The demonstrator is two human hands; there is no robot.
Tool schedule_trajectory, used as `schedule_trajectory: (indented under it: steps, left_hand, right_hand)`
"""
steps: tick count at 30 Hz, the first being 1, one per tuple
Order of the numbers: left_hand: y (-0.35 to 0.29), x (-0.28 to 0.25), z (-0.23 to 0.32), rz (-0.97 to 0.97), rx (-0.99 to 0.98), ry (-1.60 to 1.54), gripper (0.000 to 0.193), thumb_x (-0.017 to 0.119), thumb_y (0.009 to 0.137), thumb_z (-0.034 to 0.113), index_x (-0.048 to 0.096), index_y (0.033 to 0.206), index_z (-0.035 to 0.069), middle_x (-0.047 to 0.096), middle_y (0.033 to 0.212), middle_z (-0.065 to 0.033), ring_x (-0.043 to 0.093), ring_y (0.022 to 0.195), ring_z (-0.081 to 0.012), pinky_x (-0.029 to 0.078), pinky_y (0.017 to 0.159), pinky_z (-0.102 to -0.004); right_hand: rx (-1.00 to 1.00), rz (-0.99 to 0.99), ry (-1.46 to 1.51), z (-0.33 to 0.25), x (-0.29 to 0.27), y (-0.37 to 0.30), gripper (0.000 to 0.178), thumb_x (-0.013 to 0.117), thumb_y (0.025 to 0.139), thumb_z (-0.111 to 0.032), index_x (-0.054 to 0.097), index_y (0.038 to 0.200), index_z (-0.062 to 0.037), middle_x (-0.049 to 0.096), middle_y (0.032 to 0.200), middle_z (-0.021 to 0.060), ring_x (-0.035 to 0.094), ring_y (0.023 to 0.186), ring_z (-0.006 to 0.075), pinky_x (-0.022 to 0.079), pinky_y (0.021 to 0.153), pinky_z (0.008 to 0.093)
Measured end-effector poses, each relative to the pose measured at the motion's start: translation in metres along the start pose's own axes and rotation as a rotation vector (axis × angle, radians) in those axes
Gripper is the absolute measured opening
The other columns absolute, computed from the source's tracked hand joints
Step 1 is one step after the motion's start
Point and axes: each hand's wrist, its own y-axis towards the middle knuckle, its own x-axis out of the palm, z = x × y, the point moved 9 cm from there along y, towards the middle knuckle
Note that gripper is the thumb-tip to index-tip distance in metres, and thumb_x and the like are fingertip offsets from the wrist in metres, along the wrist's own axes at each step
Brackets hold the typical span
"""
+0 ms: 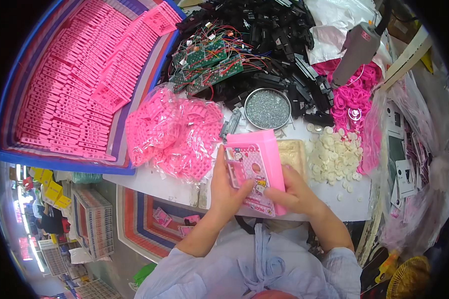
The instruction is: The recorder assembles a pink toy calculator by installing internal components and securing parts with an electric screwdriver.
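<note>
Between my hands is a pink plastic toy case (pixel 254 172) with a printed cartoon picture on its face, held tilted above the front of the table. My left hand (pixel 227 187) grips its left side, the thumb lying on the printed face. Around its right edge my right hand (pixel 294 192) is closed, thumb on the lower front. Just beyond the case stands a round metal tin (pixel 268 109) full of small screws. A beige block (pixel 292 152) lies partly hidden behind the case and my right hand.
Pink parts fill a blue-rimmed bin (pixel 70 168) at the left. Bagged pink pieces (pixel 177 134), green circuit boards (pixel 207 65) with wires and black parts (pixel 264 30) crowd the table. White discs (pixel 336 154) and pink cords (pixel 354 94) lie right, below a hanging electric screwdriver (pixel 355 50).
</note>
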Motion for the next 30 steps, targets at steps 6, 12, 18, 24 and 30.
schedule_trajectory:
  steps: [6,12,18,24,30]
  left_hand:
    - [0.011,-0.009,-0.042,0.116,-0.452,-0.630,0.047,0.058,0.099,0.023,0.043,0.140,0.004,0.063,0.113,-0.0067,0.065,0.095,-0.0139,0.054,0.081,-0.0277]
    - [0.016,-0.019,-0.034,0.287,-0.204,-0.568,0.036,0.046,0.106,0.030,0.050,0.131,0.004,0.065,0.107,-0.0035,0.064,0.088,-0.0080,0.053,0.073,-0.0238]
    - [0.033,-0.030,-0.020,0.206,-0.118,-0.502,0.032,0.045,0.107,0.028,0.060,0.114,0.001,0.066,0.096,-0.0021,0.060,0.080,-0.0054,0.049,0.069,-0.0226]
    - [0.046,-0.028,-0.009,0.154,-0.038,-0.356,0.036,0.043,0.108,0.031,0.062,0.102,0.001,0.066,0.090,-0.0017,0.058,0.077,-0.0051,0.048,0.067,-0.0232]
    - [0.021,-0.019,-0.006,0.281,-0.011,-0.160,0.042,0.036,0.109,0.031,0.060,0.095,0.000,0.062,0.082,-0.0016,0.054,0.075,-0.0066,0.046,0.066,-0.0257]
  right_hand:
    - [0.164,0.096,0.307,0.018,-0.008,-0.006,0.053,0.066,0.092,-0.010,0.046,0.140,0.0021,0.060,0.131,0.0116,0.060,0.116,0.0176,0.050,0.096,0.0334]
    - [0.313,0.181,0.295,0.040,-0.010,-0.032,0.052,0.070,0.088,-0.001,0.051,0.136,0.0033,0.065,0.124,0.0108,0.064,0.110,0.0155,0.053,0.092,0.0299]
    - [0.299,0.209,0.315,0.029,-0.010,-0.037,0.045,0.068,0.091,-0.002,0.052,0.133,0.0042,0.066,0.121,0.0100,0.066,0.105,0.0152,0.054,0.090,0.0296]
    - [0.280,0.308,0.279,0.029,-0.013,-0.039,0.044,0.066,0.093,-0.004,0.052,0.134,0.0053,0.067,0.120,0.0106,0.066,0.104,0.0147,0.053,0.091,0.0289]
    - [0.210,0.371,0.249,0.033,-0.020,-0.041,0.044,0.064,0.093,-0.001,0.051,0.135,0.0051,0.066,0.121,0.0113,0.065,0.105,0.0151,0.052,0.093,0.0294]
